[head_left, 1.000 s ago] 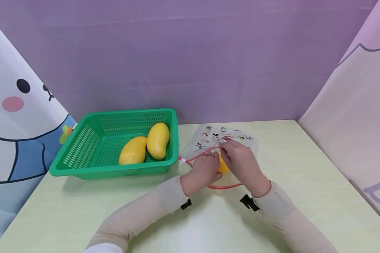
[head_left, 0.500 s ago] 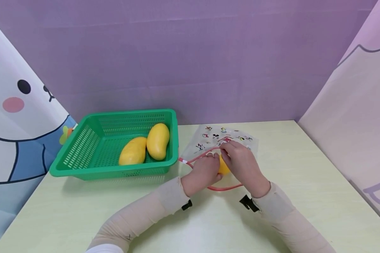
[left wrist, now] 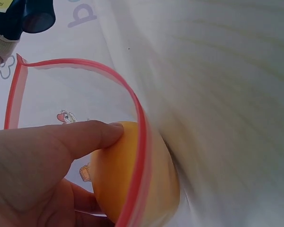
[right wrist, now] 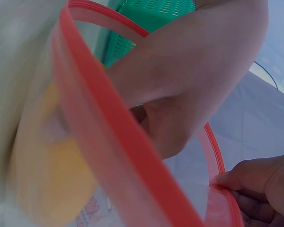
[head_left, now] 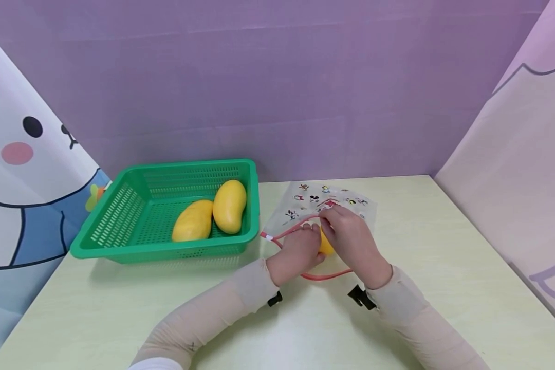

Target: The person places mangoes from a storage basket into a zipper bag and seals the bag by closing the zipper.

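Observation:
A clear zip bag (head_left: 287,205) with cartoon prints and a red zip edge (right wrist: 104,104) lies on the table, its mouth held wide. My left hand (head_left: 296,252) reaches in through that mouth and grips a yellow mango (left wrist: 114,165). In the left wrist view the thumb lies on top of the mango, with other fingers curled beneath; the bag's front wall covers the mango's right part. My right hand (head_left: 353,244) pinches the far red edge between thumb and fingers, as the right wrist view shows. From the head view, both hands hide most of the mango.
To the left stands a green plastic basket (head_left: 166,251) with two mangoes, one (head_left: 193,221) lying beside the other (head_left: 229,205). Its right rim is close to the bag's left corner. A purple cloth wall (head_left: 277,103) rises behind the table (head_left: 444,288).

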The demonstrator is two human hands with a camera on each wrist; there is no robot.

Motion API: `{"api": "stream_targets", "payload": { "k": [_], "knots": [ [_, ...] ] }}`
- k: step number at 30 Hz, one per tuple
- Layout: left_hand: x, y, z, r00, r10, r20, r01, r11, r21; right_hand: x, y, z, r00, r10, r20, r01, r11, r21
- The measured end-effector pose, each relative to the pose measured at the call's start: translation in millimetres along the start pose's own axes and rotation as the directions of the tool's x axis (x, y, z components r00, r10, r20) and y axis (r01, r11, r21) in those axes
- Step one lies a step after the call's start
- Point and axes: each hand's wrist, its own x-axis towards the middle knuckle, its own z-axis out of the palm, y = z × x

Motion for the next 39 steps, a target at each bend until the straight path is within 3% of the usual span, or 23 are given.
{"api": "stream_targets", "payload": {
  "k": [11,19,33,39],
  "knots": [
    [5.8,-2.1,3.3,0.999,0.019,-0.031,-0.02,0.999,-0.032,0.6,-0.2,0.9,1.0,-0.011,-0.018,0.011,1.0,-0.015],
    [7.4,-2.7,5.0,0.996,0.042,-0.078,-0.042,0.999,0.007,0.6,-0.2,1.1,1.0,-0.007,-0.012,0.007,1.0,-0.005],
    [12.1,-6.1,9.4,0.98,0.114,-0.164,-0.113,0.993,0.016,-0.4,-0.6,1.6,0.999,-0.022,-0.031,0.022,1.0,0.004],
    [13.9,-8.4,8.7,0.977,0.13,-0.17,-0.13,0.991,0.015,0.0,-0.1,2.0,0.998,-0.037,-0.052,0.037,0.999,0.003]
  ]
}}
